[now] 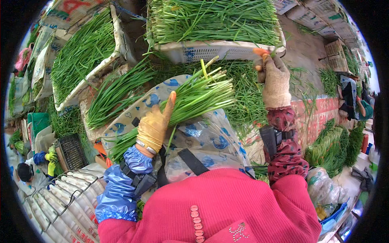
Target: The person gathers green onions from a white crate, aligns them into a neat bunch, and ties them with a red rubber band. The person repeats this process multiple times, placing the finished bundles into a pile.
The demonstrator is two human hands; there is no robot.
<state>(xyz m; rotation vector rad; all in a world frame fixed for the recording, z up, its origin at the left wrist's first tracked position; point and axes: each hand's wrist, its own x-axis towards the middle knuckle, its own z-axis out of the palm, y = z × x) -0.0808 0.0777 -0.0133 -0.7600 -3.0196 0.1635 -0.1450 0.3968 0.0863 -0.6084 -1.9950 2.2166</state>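
Observation:
A bunch of garlic chives (194, 98) lies across my lap on a clear plastic apron (209, 133) printed with blue whales, its pale stem ends pointing right. My left hand (153, 127), in a yellow glove with an orange fingertip cover, grips the bunch around its leafy part. Leaves stick out below that hand. Away from the bunch, my right hand (273, 76) is raised near the front rim of a white plastic crate (212, 50). It wears a beige knit glove with orange fingertip covers. Its fingers are bent together; blur hides whether a scrap is pinched there.
Chives (212, 21) fill the crate ahead, and a second white crate (112, 60) stands at the left. A loose bundle (121, 94) lies beside my lap. Leaf scraps (246, 91) cover the floor. White crates (67, 200) are stacked at lower left. Other people work at both sides.

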